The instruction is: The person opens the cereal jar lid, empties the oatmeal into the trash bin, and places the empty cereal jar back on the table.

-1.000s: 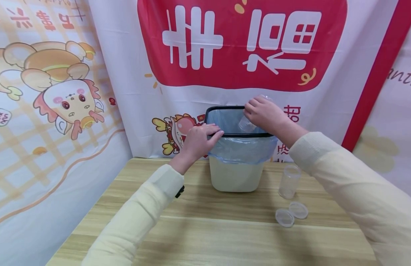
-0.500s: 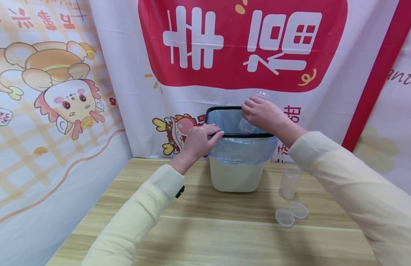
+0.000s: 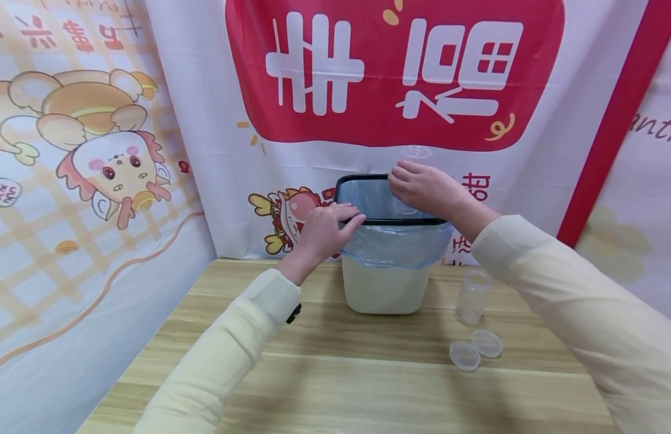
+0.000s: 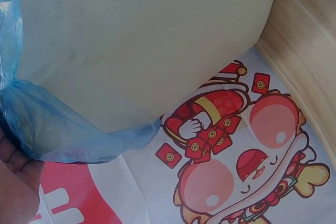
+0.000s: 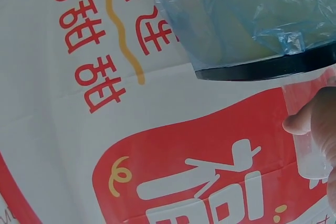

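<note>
A cream trash can [image 3: 386,292] with a black rim and a blue bag [image 3: 400,247] folded over it stands upright at the back of the table. My left hand [image 3: 325,232] holds its left front rim, thumb along the front; in the left wrist view the fingers [image 4: 18,156] partly hide behind the bag. Over the can's right side, my right hand [image 3: 424,190] grips a clear plastic jar [image 3: 418,152]. One end of the jar shows above the hand, the other dips below rim level inside the can. In the right wrist view the thumb presses on the jar [image 5: 314,163].
A second clear jar [image 3: 473,298] stands on the wooden table [image 3: 335,386] right of the can. Two clear round lids, a front lid [image 3: 465,355] and a rear lid [image 3: 487,343], lie before it. Printed cloth [image 3: 248,199] hangs close behind the can.
My right hand has shifted slightly left over the can, and the jar has turned more upright, its upper end moving up and left. The left hand stays on the rim.
</note>
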Action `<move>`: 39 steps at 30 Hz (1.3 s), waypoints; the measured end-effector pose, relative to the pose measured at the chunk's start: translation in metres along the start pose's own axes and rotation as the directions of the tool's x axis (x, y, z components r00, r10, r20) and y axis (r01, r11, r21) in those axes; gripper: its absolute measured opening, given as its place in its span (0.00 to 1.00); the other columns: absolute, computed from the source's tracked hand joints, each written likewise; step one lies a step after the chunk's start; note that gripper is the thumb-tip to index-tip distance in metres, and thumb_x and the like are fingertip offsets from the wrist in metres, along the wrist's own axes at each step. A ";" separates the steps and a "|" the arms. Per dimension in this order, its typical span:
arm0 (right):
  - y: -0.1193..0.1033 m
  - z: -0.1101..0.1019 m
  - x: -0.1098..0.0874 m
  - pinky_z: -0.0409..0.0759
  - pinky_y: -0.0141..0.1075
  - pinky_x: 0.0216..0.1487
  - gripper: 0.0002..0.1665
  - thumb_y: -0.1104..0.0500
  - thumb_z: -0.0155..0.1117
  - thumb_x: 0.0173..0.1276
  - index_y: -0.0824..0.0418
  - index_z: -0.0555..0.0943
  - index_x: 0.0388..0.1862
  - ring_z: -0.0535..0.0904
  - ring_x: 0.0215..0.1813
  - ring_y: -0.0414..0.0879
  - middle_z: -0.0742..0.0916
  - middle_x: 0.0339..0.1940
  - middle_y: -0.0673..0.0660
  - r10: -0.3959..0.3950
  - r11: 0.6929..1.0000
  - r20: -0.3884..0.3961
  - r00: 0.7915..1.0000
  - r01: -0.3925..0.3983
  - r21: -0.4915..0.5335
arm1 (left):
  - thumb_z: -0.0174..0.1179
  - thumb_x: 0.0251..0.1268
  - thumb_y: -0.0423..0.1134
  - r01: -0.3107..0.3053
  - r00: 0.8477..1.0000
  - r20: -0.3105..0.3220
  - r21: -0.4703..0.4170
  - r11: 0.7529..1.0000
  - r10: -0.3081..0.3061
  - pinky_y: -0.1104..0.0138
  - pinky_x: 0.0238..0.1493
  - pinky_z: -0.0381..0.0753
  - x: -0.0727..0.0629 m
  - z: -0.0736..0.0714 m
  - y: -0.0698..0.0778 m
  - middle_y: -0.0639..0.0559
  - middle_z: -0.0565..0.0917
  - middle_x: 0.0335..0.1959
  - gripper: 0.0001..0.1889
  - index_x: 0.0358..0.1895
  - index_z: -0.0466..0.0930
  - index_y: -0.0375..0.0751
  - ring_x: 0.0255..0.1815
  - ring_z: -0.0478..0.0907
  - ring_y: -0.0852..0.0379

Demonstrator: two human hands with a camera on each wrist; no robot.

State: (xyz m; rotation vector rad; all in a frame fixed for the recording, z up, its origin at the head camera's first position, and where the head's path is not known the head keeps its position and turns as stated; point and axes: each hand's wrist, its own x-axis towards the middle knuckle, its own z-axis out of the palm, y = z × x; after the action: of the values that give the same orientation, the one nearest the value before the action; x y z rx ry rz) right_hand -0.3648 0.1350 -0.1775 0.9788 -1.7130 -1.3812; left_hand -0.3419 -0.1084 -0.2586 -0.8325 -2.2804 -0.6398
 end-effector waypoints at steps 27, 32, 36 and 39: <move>0.001 0.007 -0.003 0.54 0.49 0.74 0.46 0.64 0.81 0.45 0.57 0.72 0.65 0.67 0.66 0.59 0.76 0.62 0.62 -0.171 0.976 -0.051 0.984 0.162 -0.143 | 0.59 0.70 0.47 -0.018 1.000 -0.016 -0.013 1.000 0.018 0.62 0.58 0.75 0.001 0.001 -0.002 0.46 0.85 0.50 0.16 0.51 0.86 0.42 0.56 0.79 0.53; 0.004 0.005 -0.003 0.53 0.49 0.74 0.46 0.64 0.80 0.45 0.57 0.72 0.65 0.66 0.66 0.59 0.76 0.63 0.62 -0.173 0.978 -0.050 0.984 0.166 -0.123 | 0.59 0.70 0.47 -0.011 1.000 -0.008 0.003 1.000 0.011 0.63 0.59 0.75 0.001 0.001 -0.002 0.47 0.85 0.50 0.16 0.51 0.86 0.42 0.56 0.79 0.53; 0.012 0.003 -0.004 0.54 0.49 0.74 0.47 0.64 0.81 0.43 0.58 0.72 0.64 0.67 0.66 0.60 0.76 0.63 0.64 -0.123 0.987 -0.066 0.990 0.115 -0.112 | 0.58 0.70 0.48 -0.012 1.000 0.002 0.003 1.000 0.012 0.62 0.60 0.74 0.000 0.000 -0.001 0.47 0.85 0.50 0.16 0.51 0.86 0.43 0.57 0.79 0.54; 0.016 0.001 -0.004 0.54 0.50 0.74 0.48 0.65 0.82 0.41 0.58 0.72 0.65 0.67 0.66 0.60 0.75 0.63 0.64 -0.075 0.987 -0.083 0.994 0.062 -0.145 | 0.58 0.70 0.47 -0.016 1.000 -0.001 -0.004 1.000 0.016 0.62 0.59 0.75 0.000 0.000 -0.001 0.47 0.85 0.50 0.16 0.50 0.86 0.42 0.56 0.79 0.53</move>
State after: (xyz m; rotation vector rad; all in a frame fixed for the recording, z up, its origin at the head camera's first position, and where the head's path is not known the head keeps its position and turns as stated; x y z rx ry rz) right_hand -0.3661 0.1417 -0.1625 1.0109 -1.5070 -1.4612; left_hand -0.3429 -0.1092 -0.2584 -0.8518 -2.2704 -0.6375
